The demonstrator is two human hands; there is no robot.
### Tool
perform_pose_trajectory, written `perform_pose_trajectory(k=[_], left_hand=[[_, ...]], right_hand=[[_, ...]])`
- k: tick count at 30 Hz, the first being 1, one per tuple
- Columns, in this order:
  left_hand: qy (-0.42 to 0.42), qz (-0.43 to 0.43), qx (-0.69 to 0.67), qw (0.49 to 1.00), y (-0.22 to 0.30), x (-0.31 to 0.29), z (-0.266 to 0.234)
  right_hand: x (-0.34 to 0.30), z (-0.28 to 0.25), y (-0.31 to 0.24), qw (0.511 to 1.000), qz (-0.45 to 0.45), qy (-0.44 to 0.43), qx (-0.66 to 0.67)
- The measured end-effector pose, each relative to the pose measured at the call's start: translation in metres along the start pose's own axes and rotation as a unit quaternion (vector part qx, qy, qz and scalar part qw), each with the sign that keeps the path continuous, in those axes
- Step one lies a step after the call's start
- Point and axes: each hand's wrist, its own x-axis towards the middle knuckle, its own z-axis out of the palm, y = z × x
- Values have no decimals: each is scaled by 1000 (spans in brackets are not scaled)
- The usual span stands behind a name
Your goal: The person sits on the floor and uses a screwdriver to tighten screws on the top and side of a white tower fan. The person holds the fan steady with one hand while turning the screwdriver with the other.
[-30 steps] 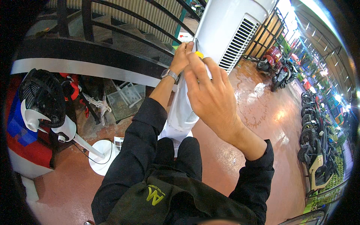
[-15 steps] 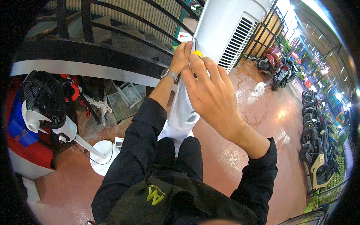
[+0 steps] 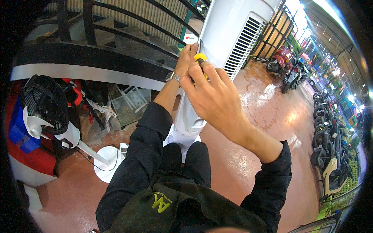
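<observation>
A tall white tower cooler (image 3: 222, 29) with a slatted side grille (image 3: 246, 42) stands before me, its base close to my knees. My left hand (image 3: 185, 61), wearing a metal wristwatch (image 3: 172, 76), grips the cooler's left edge, with the fingertips partly out of sight. In my closed right hand (image 3: 216, 96) is a screwdriver (image 3: 200, 57) with a yellow and black handle. It is held against the cooler, just right of my left hand. My fingers hide its shaft and tip.
On the left, a white pedestal fan (image 3: 70, 134) with a bare blade stands near a black railing (image 3: 128, 44) and a red-and-blue box (image 3: 23, 132). Parked motorcycles (image 3: 325, 136) line the right side. The floor (image 3: 248, 171) is reddish and shiny.
My right hand has shifted slightly left and down, and more of the screwdriver's yellow and black handle shows. My left hand stays on the cooler's edge.
</observation>
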Motion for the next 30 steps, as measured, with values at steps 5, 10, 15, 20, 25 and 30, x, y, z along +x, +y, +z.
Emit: perform_pose_trajectory(k=[5, 10, 15, 20, 25, 30], left_hand=[[30, 69, 79, 994, -50, 3, 6], [-7, 32, 51, 998, -30, 6, 6], [-9, 26, 0, 1000, 11, 0, -3], [43, 132, 65, 988, -81, 11, 15], [-22, -66, -97, 993, -93, 23, 26], [-3, 28, 45, 999, -37, 10, 14]], right_hand=[[9, -8, -3, 991, 96, -92, 1], [4, -1, 5, 1000, 18, -9, 17], [2, -2, 3, 999, 13, -39, 8], [5, -5, 1, 995, 76, -67, 1], [4, -6, 6, 1000, 21, -23, 1], [0, -5, 3, 991, 95, -95, -25]])
